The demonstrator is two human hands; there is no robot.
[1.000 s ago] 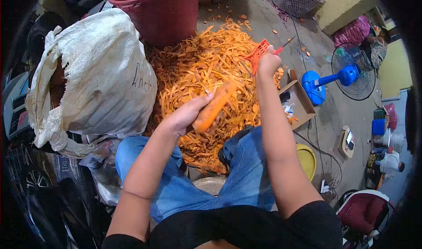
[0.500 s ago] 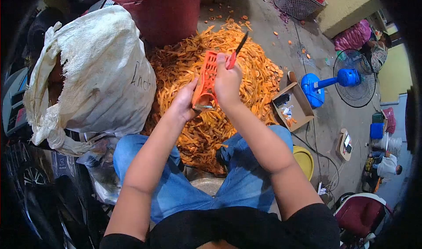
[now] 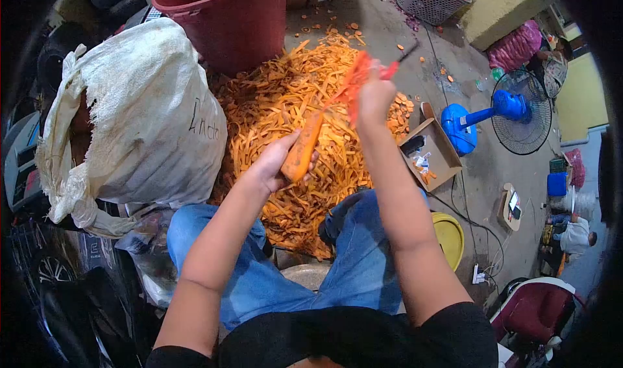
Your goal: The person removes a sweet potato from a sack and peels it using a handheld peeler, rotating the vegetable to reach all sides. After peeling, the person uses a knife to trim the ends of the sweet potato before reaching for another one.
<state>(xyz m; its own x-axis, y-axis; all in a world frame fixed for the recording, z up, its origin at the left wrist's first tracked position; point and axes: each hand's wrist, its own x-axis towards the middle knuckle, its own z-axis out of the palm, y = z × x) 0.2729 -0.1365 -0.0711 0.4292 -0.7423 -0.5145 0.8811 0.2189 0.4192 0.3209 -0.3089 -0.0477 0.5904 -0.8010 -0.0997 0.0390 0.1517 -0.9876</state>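
My left hand (image 3: 276,162) holds a partly peeled carrot (image 3: 304,148), tilted up and to the right. To its upper right, my right hand (image 3: 376,100) is closed round an orange-red peeler (image 3: 355,85) and a red-handled knife (image 3: 389,71) with a dark blade; both are blurred by motion. The peeler is apart from most of the carrot, near its far tip. Below both hands lies a large heap of orange peelings (image 3: 285,102) on the floor between my knees.
A white sack (image 3: 152,108) stands at the left, a red tub (image 3: 224,24) behind the heap. To the right are an open cardboard box (image 3: 441,154), a blue fan (image 3: 477,116), a yellow-green lid (image 3: 448,238) and cables. A person (image 3: 574,236) is at the far right.
My right hand has moved up and right with the peeler and knife, away from my left hand. The carrot, hidden behind the peeler before, now shows in my left hand.
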